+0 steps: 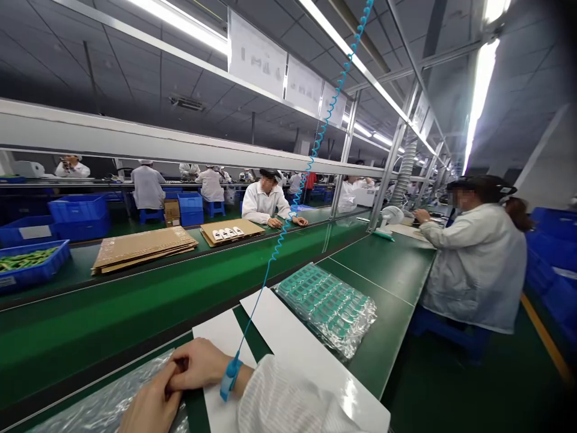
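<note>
Low in the head view, my right hand (198, 364) meets my left hand (151, 402), fingertips together. Both are closed in a pinch, and whatever sits between the fingers is hidden. A blue wrist strap (231, 376) circles my right wrist, its coiled blue cord (276, 243) rising toward the ceiling. Under and beside my left hand lies clear plastic wrap (106, 394). White sheets (300, 343) lie to the right of my hands on the green bench. Past them is a clear plastic bag of green parts in rows (327, 304).
A green conveyor belt (148, 307) runs beyond the bench. Across it are cardboard sheets (144, 243), a blue bin (33, 264) of green pieces, and white parts on cardboard (228, 233). One co-worker (265, 201) sits opposite, another (478, 258) at right, near a small white fan (391, 216).
</note>
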`<action>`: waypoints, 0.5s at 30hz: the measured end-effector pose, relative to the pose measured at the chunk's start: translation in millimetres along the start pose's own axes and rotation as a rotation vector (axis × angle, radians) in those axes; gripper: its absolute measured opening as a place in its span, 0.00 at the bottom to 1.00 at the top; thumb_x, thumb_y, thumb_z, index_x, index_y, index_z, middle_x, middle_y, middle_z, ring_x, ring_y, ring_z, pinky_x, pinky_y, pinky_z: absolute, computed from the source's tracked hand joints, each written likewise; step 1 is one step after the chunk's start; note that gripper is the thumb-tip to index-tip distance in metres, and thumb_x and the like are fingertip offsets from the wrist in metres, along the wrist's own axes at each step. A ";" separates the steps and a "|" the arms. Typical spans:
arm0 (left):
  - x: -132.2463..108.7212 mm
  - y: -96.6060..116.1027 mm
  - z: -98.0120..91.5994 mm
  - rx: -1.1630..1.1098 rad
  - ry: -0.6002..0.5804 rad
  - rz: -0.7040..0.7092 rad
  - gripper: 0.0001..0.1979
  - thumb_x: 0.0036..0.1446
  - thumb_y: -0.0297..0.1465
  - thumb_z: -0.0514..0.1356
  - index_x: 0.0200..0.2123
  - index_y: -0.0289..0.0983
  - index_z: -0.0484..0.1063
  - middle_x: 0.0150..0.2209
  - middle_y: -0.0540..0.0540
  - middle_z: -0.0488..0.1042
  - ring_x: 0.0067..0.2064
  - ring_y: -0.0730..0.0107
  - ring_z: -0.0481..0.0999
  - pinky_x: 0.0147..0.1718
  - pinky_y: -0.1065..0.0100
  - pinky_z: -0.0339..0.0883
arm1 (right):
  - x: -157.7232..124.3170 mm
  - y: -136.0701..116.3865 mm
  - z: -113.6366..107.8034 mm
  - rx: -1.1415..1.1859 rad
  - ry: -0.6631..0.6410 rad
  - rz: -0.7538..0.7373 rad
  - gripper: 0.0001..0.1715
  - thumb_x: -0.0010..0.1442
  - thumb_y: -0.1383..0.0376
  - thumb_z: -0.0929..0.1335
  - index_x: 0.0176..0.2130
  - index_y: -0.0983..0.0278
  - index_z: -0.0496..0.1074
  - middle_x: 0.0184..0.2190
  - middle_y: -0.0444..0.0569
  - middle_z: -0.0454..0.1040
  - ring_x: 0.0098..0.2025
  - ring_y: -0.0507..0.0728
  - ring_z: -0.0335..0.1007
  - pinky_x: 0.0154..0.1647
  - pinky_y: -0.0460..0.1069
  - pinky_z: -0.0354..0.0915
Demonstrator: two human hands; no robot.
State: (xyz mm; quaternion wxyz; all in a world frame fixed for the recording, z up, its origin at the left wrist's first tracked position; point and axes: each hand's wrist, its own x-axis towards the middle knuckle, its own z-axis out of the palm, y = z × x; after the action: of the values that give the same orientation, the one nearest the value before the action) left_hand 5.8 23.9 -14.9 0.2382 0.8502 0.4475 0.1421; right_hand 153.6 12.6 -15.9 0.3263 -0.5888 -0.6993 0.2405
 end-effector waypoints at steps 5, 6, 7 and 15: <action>0.3 -1.9 -0.4 -0.057 -0.044 -0.026 0.17 0.58 0.34 0.44 0.47 0.42 0.65 0.41 0.43 0.77 0.38 0.53 0.76 0.29 0.66 0.62 | 0.2 -2.8 -1.8 -0.011 -0.006 0.010 0.10 0.44 0.63 0.74 0.25 0.61 0.69 0.19 0.35 0.62 0.25 0.49 0.60 0.25 0.42 0.54; -0.2 -1.9 -0.9 -0.066 -0.050 -0.023 0.16 0.58 0.35 0.44 0.46 0.42 0.65 0.40 0.43 0.77 0.37 0.54 0.76 0.29 0.67 0.62 | 0.0 -3.3 -2.3 -0.011 -0.004 0.012 0.10 0.44 0.63 0.74 0.25 0.61 0.69 0.19 0.35 0.62 0.25 0.49 0.60 0.25 0.43 0.54; -0.8 -1.6 -1.4 -0.068 -0.048 -0.016 0.16 0.58 0.34 0.44 0.46 0.42 0.65 0.39 0.43 0.76 0.37 0.54 0.76 0.29 0.67 0.62 | -0.4 -3.7 -2.8 -0.005 0.000 0.016 0.10 0.44 0.64 0.74 0.25 0.61 0.69 0.19 0.35 0.62 0.25 0.49 0.59 0.25 0.43 0.54; -3.4 9.6 -3.5 -0.057 -0.004 -0.042 0.14 0.61 0.41 0.43 0.42 0.41 0.62 0.31 0.45 0.75 0.32 0.55 0.75 0.26 0.67 0.58 | 5.1 -10.9 -20.2 0.681 -0.034 0.012 0.25 0.36 0.59 0.78 0.36 0.63 0.74 0.27 0.39 0.68 0.27 0.48 0.61 0.30 0.44 0.58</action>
State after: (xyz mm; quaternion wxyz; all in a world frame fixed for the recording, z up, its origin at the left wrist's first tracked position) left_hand 9.0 17.4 -6.9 0.2659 0.8339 0.4605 0.1481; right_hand 160.9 14.5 6.4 0.4910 -0.4460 -0.5809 0.4718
